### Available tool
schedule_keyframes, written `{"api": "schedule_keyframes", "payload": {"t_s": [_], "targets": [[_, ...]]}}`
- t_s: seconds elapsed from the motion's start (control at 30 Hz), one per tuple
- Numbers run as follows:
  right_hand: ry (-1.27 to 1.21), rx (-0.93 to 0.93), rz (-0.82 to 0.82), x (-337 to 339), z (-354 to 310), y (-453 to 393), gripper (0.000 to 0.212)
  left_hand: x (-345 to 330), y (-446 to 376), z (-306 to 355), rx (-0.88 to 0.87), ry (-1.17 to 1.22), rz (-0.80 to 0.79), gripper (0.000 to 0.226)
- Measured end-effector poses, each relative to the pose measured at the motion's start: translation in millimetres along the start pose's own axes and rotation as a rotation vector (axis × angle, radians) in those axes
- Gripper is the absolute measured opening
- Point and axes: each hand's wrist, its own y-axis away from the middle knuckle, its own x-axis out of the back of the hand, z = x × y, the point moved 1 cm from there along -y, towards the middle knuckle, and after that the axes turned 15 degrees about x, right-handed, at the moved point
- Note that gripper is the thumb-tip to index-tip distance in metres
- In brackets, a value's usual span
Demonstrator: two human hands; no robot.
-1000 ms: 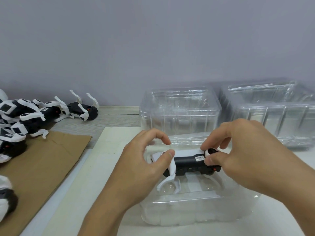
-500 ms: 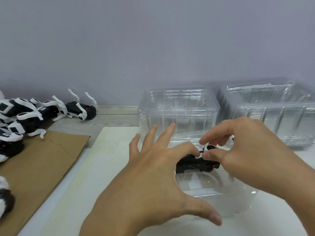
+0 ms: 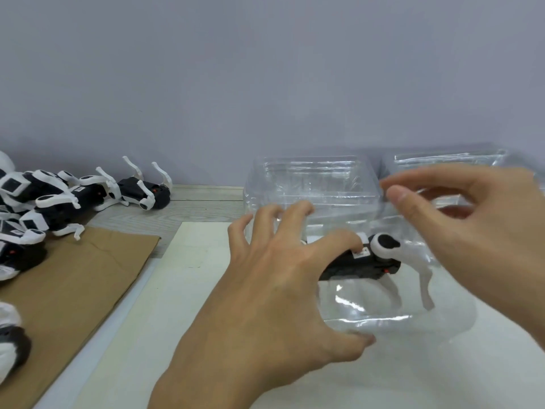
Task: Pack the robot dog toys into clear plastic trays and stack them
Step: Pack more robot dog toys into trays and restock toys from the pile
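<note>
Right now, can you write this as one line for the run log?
toy: robot dog in front clear tray | left hand: fingers spread on tray, index on dog | right hand: above tray, empty

Two bare hands and forearms belong to the person wearing the camera. The left hand [image 3: 274, 278] enters from about 6 o'clock, its back facing the camera, with knuckles, tendons and short, plain nails visible. The right hand [image 3: 477, 231] enters from about 4 o'clock, its thumbnail short and unpainted. Neither hand wears a ring, glove or watch. Both forearms are uncovered as far as the frame's edge; no sleeve shows.
</note>
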Motion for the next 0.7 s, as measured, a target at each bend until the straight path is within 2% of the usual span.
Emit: {"api": "schedule_keyframes", "payload": {"t_s": [0.1,0.27,0.4,0.7], "targets": [[-0.037,0.000,0.069,7,-5,-2,0.027,8,-1,5,-0.035,0.004,0.127,0.077],[-0.168,-0.002,0.038,2,-14,-2,0.055,16,-5,8,-0.057,-0.005,0.376,0.074],[-0.266,0.007,0.027,-4,-13,0,0.059,17,-5,4,-0.059,-0.055,0.441,0.076],[-0.297,0.032,0.069,-8,-9,1,0.060,15,-7,2,-0.059,-0.088,0.504,0.076]]}}
